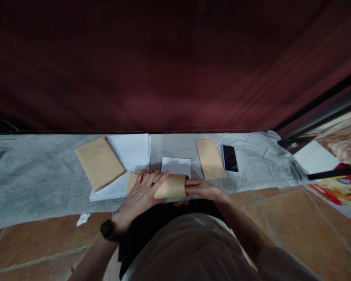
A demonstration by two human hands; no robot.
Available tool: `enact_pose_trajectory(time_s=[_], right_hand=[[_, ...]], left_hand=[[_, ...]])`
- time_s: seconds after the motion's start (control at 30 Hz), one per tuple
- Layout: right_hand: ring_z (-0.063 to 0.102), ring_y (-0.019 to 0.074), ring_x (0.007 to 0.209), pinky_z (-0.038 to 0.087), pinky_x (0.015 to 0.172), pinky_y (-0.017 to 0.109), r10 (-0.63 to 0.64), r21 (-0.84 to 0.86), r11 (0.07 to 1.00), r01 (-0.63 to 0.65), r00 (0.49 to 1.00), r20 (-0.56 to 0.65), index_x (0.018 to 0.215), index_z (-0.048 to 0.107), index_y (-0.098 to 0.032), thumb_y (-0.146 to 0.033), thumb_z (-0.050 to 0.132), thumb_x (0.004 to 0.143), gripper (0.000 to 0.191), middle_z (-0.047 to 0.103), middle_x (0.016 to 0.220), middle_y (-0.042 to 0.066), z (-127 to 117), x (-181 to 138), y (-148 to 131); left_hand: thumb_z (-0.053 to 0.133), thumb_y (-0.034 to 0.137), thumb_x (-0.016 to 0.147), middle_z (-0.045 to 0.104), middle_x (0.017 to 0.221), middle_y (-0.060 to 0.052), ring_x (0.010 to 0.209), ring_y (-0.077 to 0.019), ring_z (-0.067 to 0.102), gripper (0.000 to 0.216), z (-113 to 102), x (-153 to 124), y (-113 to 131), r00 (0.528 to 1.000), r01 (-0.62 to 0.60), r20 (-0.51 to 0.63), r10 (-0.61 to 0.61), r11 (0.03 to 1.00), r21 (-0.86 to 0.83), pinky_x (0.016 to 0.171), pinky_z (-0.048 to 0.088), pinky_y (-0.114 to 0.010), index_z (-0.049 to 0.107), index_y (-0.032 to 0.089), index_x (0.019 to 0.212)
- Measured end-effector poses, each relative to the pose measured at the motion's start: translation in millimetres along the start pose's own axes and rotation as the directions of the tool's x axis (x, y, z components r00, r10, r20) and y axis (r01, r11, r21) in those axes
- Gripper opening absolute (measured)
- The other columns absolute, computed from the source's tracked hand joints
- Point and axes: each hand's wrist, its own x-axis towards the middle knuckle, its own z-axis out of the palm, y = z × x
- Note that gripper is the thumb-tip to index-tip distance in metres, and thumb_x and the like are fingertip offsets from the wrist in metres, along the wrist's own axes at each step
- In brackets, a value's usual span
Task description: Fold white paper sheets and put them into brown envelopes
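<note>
On the cloth [32, 175] I had, left to right over the remote feed, an envelope stack [101, 164] overlapping paper sheets [131, 150], a near envelope [174, 186] under the left hand [146, 189] with a paper slip [176, 165] behind it, a separate envelope [210, 158], and a smartphone [230, 158] just beside that.

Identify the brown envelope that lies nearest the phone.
It is the untouched envelope just left of the phone. The others are farther left: the handled envelope under the left hand, and the wider envelope overlapping white paper.
</note>
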Motion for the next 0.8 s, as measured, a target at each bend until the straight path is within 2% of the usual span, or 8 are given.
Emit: enact_pose_trajectory(time_s=[0.07, 0.13, 0.17, 0.27, 0.37, 0.43, 0.63, 0.8], right_hand=[[0.07, 0.0192, 0.089, 0.058, 0.082, 0.034, -0.016, 0.003, 1.0, 0.016, 1.0, -0.004, 0.109, 0.069, -0.019, -0.052, 0.064, 0.092, 0.037, 0.073, 0.104, 0.006, -13, 7, -2], [0.069, 0.0192, 0.087, 0.057, 0.079, 0.034, -0.075, -0.18, 0.983, 0.03, 0.965, -0.25, 0.11, 0.066, -0.019, -0.049, 0.057, 0.095, 0.035, 0.072, 0.104, 0.007, -23, 17, -1], [0.069, 0.0204, 0.089, 0.056, 0.081, 0.035, -0.118, -0.328, 0.944, -0.019, 0.912, -0.392, 0.11, 0.065, -0.018, -0.046, 0.057, 0.096, 0.032, 0.071, 0.104, 0.009, -26, 22, 1], [0.066, 0.0276, 0.107, 0.051, 0.096, 0.041, -0.25, -0.67, 0.692, -0.269, 0.781, -0.572, 0.115, 0.062, -0.015, -0.042, 0.065, 0.093, 0.034, 0.069, 0.113, 0.015, -23, 38, 13], [0.062, 0.0339, 0.118, 0.05, 0.098, 0.042, -0.271, -0.776, 0.458, -0.433, 0.763, -0.586, 0.121, 0.058, -0.01, -0.048, 0.071, 0.09, 0.05, 0.065, 0.122, 0.023, -11, 52, 23], [0.062, 0.0355, 0.118, 0.05, 0.096, 0.042, -0.256, -0.782, 0.381, -0.493, 0.756, -0.602, 0.123, 0.056, -0.01, -0.05, 0.072, 0.089, 0.055, 0.064, 0.124, 0.026, -6, 58, 25], [0.068, 0.0293, 0.108, 0.051, 0.089, 0.036, -0.12, -0.736, 0.378, -0.562, 0.758, -0.641, 0.116, 0.059, -0.015, -0.045, 0.068, 0.092, 0.039, 0.07, 0.115, 0.018, -10, 67, 17], [0.067, 0.0281, 0.104, 0.05, 0.087, 0.036, -0.174, -0.706, 0.5, -0.503, 0.74, -0.65, 0.106, 0.061, -0.018, -0.036, 0.069, 0.087, 0.027, 0.07, 0.112, 0.014, -9, 68, 24]], left_hand=[[0.074, 0.037, 0.081, 0.054, 0.138, -0.017, 0.13, -0.0361, 0.05, 0.097, 0, -5, -10, 0.996, 0.079, -0.037, -0.078, 0.996, 0.043, 0.118, 0.029, -0.056, 0.023, 0.023, 0.162], [0.074, 0.041, 0.081, 0.056, 0.133, -0.018, 0.127, -0.0371, 0.051, 0.099, 1, -9, -19, 0.983, 0.171, -0.074, -0.165, 0.983, 0.072, 0.117, 0.031, -0.056, 0.022, 0.02, 0.162], [0.073, 0.043, 0.082, 0.057, 0.131, -0.018, 0.126, -0.0374, 0.052, 0.099, 2, -12, -23, 0.975, 0.213, -0.088, -0.205, 0.973, 0.084, 0.116, 0.032, -0.056, 0.021, 0.019, 0.162], [0.072, 0.049, 0.082, 0.057, 0.13, -0.018, 0.123, -0.0381, 0.053, 0.102, 10, -20, -32, 0.948, 0.311, -0.109, -0.299, 0.943, 0.118, 0.115, 0.033, -0.057, 0.018, 0.019, 0.163], [0.073, 0.05, 0.079, 0.055, 0.132, -0.018, 0.124, -0.0377, 0.052, 0.107, 19, -29, -38, 0.929, 0.368, -0.103, -0.357, 0.92, 0.134, 0.116, 0.031, -0.057, 0.015, 0.018, 0.163], [0.073, 0.049, 0.078, 0.055, 0.134, -0.018, 0.126, -0.0373, 0.051, 0.108, 24, -33, -39, 0.918, 0.394, -0.097, -0.384, 0.909, 0.136, 0.116, 0.03, -0.057, 0.014, 0.018, 0.163], [0.073, 0.047, 0.077, 0.052, 0.14, -0.02, 0.133, -0.0382, 0.047, 0.107, 32, -38, -38, 0.894, 0.448, -0.075, -0.443, 0.888, 0.099, 0.118, 0.025, -0.057, 0.017, 0.015, 0.162], [0.073, 0.047, 0.075, 0.051, 0.141, -0.02, 0.135, -0.0383, 0.045, 0.107, 33, -37, -38, 0.875, 0.483, -0.073, -0.479, 0.874, 0.056, 0.119, 0.023, -0.057, 0.019, 0.015, 0.162]])
